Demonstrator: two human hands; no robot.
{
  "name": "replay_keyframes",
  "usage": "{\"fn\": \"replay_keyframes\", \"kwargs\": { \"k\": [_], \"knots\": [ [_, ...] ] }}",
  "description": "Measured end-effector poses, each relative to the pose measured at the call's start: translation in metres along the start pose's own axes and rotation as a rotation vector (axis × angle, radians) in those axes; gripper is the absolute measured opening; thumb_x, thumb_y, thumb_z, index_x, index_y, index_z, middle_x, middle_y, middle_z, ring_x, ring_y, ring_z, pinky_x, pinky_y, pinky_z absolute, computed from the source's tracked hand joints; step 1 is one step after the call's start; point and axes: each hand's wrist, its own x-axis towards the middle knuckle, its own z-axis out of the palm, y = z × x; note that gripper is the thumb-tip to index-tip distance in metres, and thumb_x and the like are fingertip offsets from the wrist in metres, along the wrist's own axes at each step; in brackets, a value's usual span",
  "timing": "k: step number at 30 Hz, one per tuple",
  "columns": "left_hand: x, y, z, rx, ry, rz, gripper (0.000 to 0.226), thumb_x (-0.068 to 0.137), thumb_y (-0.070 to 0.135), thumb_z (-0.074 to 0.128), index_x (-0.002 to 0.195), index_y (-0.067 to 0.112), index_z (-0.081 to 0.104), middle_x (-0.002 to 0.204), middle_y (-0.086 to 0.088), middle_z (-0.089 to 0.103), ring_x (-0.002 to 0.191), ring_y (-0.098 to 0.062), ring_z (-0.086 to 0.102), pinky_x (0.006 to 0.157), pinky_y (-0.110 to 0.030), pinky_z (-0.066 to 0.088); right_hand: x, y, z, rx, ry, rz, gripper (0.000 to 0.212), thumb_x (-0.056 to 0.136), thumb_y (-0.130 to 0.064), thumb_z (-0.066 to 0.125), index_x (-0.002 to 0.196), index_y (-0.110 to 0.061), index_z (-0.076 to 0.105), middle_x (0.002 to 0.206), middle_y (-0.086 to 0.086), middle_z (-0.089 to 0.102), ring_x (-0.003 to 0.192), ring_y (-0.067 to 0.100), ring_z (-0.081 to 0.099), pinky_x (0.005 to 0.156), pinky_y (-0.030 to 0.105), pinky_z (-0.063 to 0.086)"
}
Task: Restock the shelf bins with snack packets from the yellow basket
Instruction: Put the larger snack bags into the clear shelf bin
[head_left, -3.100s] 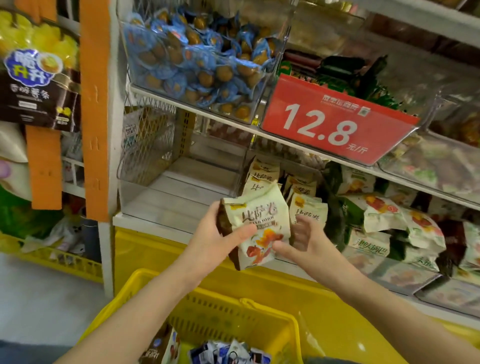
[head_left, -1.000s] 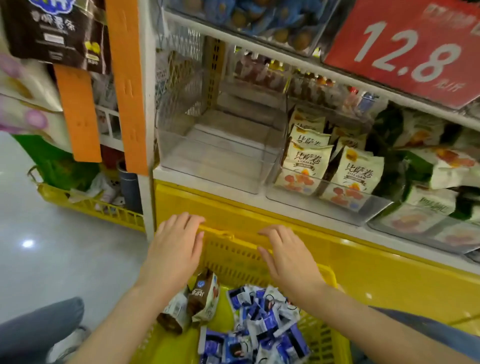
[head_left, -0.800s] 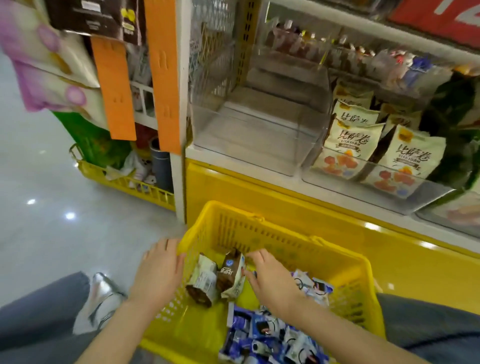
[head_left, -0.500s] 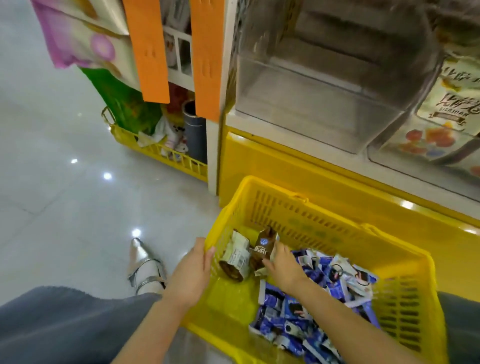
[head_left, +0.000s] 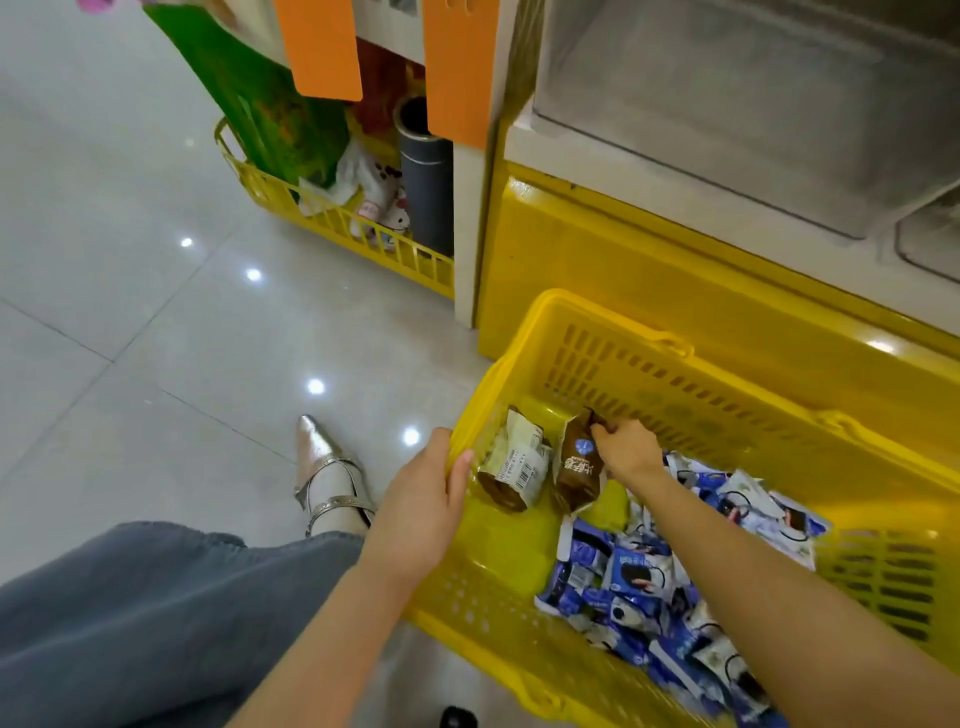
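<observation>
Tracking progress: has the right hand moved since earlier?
Yes. Right hand went from the far rim of the yellow basket down inside, onto the brown packet.

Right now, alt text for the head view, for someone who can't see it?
The right hand pinches the top of a brown snack packet inside the yellow basket, while the left hand holds its left rim. Blue packets are heaped in its right half.

Slotted yellow plastic basket (head_left: 649, 374), glossy floor tiles (head_left: 156, 312), clear plastic bin (head_left: 727, 130).

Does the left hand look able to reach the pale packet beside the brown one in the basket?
Probably yes: the left hand grips the rim of the basket beside the pale packet, with nothing covering it.
</observation>
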Motion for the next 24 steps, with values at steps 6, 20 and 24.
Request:
{"fn": "replay_keyframes", "kwargs": {
  "k": [6, 20, 24],
  "knots": [
    [-0.001, 0.004, 0.0, 0.052, 0.033, 0.004, 0.019, 0.097, 0.041, 0.031, 0.092, 0.024, 0.038, 0.073, 0.003, 0.052, 0.067, -0.015, 0.053, 0.053, -0.029, 0.037, -0.043, 0.007, -0.019, 0.074, 0.078, -0.144, 0.043, 0.094, -0.017, 0.054, 0.055, -0.013, 0.036, 0.064, 0.02, 0.053, 0.071, 0.041, 0.061, 0.067, 0.054, 0.052],
    [-0.029, 0.077, 0.039, -0.295, -0.175, 0.111, 0.106, 0.062, 0.036, 0.083, 0.143, 0.026, 0.017, 0.136, 0.007, 0.028, 0.125, -0.007, 0.031, 0.094, -0.003, 0.027, -0.155, -0.021, -0.09, 0.636, -0.023, -0.257, 0.022, 0.092, -0.016, 0.058, 0.071, -0.011, 0.053, 0.068, 0.002, 0.063, 0.048, 0.005, 0.064, 0.044, 0.021, 0.052],
    [-0.026, 0.082, 0.025, -0.52, -0.18, 0.053, 0.082, 0.06, 0.0, 0.079, 0.122, 0.034, 0.037, 0.117, 0.0, 0.048, 0.094, -0.006, 0.059, 0.072, -0.016, 0.05, -0.175, -0.024, -0.101, 0.509, -0.06, -0.331, 0.013, 0.09, -0.02, 0.061, 0.078, -0.016, 0.056, 0.078, 0.002, 0.068, 0.065, 0.01, 0.069, 0.059, 0.027, 0.058]
  ]
}}
